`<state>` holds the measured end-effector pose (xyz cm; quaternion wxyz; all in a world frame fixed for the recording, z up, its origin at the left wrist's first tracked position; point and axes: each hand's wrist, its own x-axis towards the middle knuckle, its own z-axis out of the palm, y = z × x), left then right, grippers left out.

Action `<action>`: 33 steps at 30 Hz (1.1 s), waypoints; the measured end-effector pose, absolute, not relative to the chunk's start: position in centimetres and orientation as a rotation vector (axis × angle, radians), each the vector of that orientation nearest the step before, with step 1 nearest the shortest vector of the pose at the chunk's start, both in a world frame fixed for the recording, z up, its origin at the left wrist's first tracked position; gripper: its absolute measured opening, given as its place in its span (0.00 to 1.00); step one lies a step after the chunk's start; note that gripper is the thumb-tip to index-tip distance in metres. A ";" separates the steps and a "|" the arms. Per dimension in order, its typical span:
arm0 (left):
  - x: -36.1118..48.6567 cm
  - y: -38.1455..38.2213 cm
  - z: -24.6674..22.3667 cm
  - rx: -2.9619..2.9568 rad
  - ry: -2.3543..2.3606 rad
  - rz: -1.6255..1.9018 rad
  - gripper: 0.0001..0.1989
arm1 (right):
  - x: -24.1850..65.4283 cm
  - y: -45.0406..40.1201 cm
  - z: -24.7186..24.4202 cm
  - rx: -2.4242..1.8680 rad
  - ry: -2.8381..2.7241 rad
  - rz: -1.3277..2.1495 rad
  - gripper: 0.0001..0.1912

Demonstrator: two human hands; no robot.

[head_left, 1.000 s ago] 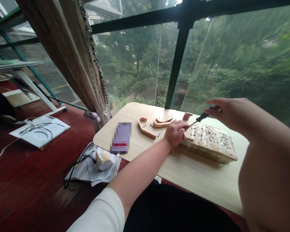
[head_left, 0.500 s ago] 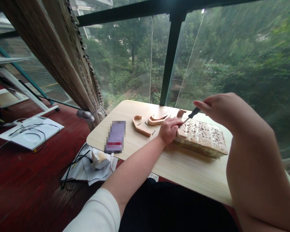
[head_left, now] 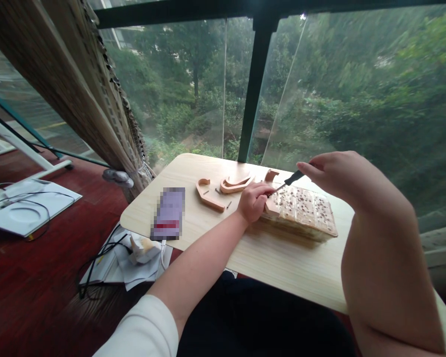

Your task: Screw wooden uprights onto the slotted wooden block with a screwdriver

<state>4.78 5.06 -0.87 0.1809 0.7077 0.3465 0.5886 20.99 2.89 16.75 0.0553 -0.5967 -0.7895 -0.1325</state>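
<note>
My right hand (head_left: 330, 169) is closed round the dark handle of a screwdriver (head_left: 294, 177). Its thin shaft slants down to the left, with the tip at my left hand's fingers. My left hand (head_left: 253, 201) presses a small light wooden piece (head_left: 272, 207) onto the left end of a rectangular block (head_left: 306, 210) whose top is dotted with dark holes. The fingers hide part of that piece and the exact spot where the tip meets it. Left of the hand lie a curved wooden hook (head_left: 212, 202) and a second curved piece (head_left: 233, 188). Close by is a loose screw (head_left: 229, 205).
A blurred-out phone (head_left: 169, 213) with a white cable lies at the left of the pale table (head_left: 305, 277). Another wooden piece (head_left: 272, 175) stands behind the block. Windows border the far side; a tied curtain (head_left: 92, 99) hangs left. Papers (head_left: 130, 263) and cables are below the table.
The camera view has turned slightly right, so the scene appears shifted left. Both hands keep their places at the block, and the screwdriver stays at about the same slant.
</note>
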 end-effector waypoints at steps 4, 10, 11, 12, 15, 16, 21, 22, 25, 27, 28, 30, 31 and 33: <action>4.8 5.1 -0.9 1.981 0.981 1.656 0.17 | 20.4 2.7 16.7 -1.731 -2.337 -0.360 0.19; 4.9 5.1 -1.0 1.943 0.975 1.661 0.18 | 20.6 2.5 16.9 -1.608 -2.450 -0.321 0.20; 4.9 5.1 -0.9 1.950 0.970 1.658 0.17 | 20.7 2.4 17.0 -1.633 -2.462 -0.332 0.19; 4.9 5.1 -0.9 1.957 0.963 1.659 0.17 | 20.8 2.4 17.2 -1.669 -2.466 -0.339 0.19; 5.0 5.1 -0.8 1.959 0.954 1.673 0.17 | 20.7 2.6 17.3 -1.754 -2.438 -0.301 0.25; 5.0 5.1 -0.8 1.952 0.951 1.685 0.17 | 20.6 2.8 17.2 -1.754 -2.416 -0.291 0.25; 5.0 5.1 -1.0 1.924 0.906 1.716 0.17 | 20.2 3.2 16.5 -1.643 -2.388 -0.318 0.20; 5.0 5.1 -1.0 1.919 0.914 1.706 0.18 | 20.3 3.2 16.5 -1.652 -2.418 -0.339 0.20; 4.9 4.9 -0.9 1.910 0.953 1.671 0.17 | 20.6 2.7 16.8 -1.769 -2.487 -0.404 0.19; 4.9 4.8 -0.8 1.916 0.956 1.657 0.17 | 20.6 2.3 17.2 -1.840 -2.470 -0.371 0.21; 4.9 4.8 -0.7 1.922 0.956 1.651 0.17 | 20.6 2.1 17.3 -1.847 -2.441 -0.351 0.24; 5.0 4.9 -0.7 1.934 0.961 1.645 0.17 | 20.2 2.1 17.1 -1.785 -2.380 -0.340 0.27; 5.0 5.0 -0.7 1.937 0.965 1.642 0.17 | 20.1 2.2 16.9 -1.724 -2.350 -0.354 0.26; 5.1 5.1 -0.8 1.931 0.976 1.643 0.17 | 19.8 2.6 16.3 -1.571 -2.321 -0.383 0.22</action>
